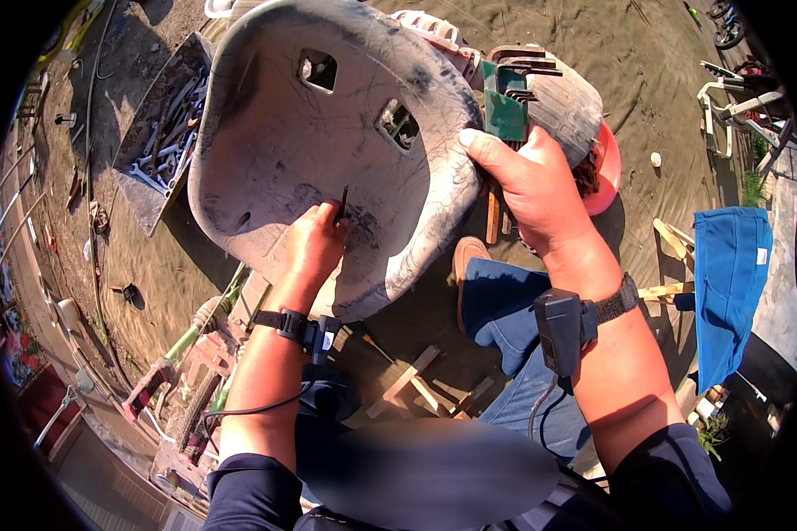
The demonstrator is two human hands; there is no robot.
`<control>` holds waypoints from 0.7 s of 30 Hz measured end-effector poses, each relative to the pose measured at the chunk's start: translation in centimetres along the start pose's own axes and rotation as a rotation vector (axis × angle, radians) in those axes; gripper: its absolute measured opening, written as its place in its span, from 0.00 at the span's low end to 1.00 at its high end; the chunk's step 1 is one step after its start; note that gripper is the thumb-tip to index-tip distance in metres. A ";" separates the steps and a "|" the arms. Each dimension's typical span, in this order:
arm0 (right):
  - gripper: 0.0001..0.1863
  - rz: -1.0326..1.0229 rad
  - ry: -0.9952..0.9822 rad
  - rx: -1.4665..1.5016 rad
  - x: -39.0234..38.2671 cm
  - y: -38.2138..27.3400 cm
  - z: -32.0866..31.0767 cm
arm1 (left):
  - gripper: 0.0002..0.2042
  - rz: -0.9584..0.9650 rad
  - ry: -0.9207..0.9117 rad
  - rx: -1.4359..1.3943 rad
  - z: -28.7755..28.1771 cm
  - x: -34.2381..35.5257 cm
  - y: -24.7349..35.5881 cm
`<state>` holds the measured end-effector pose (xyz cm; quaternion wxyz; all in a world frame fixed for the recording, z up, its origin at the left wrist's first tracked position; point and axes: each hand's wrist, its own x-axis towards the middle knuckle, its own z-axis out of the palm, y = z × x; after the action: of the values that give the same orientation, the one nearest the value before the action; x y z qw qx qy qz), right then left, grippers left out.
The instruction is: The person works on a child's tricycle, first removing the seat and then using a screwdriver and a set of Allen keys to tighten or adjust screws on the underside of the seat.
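Pinching a thin dark tool (344, 200) in my left hand (314, 243), I should keep it square to the grey seat shell (283, 115) while my right hand (527, 181) clamps the rim and green hex-key set (506, 111) steady.

- One view only: head cam, left of a side-by-side pair, so no overlap with a second view to report.
- Looks steeply down from the person's head at the seat (328, 150) and dirt ground (646, 53).
- Close range: forearms enter from the lower edge.
- Fisheye: dark circular rim, edges bend outward.
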<state>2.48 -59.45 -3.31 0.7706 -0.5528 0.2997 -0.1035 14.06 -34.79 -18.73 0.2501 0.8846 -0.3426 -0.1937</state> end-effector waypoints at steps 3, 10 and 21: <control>0.18 -0.012 -0.005 -0.003 0.0 0.1 0.0 | 0.07 0.003 -0.012 -0.020 -0.5 0.2 -0.5; 0.18 -0.035 0.005 0.033 0.1 0.3 0.2 | 0.03 0.188 -0.136 0.258 -0.6 0.2 0.3; 0.19 -0.035 0.000 0.029 0.2 0.4 0.2 | 0.07 0.304 -0.175 0.358 0.0 -0.5 1.1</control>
<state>2.71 -59.27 -3.67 0.7767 -0.5465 0.2887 -0.1214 13.17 -35.14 -18.08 0.0849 0.8332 -0.5206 -0.1657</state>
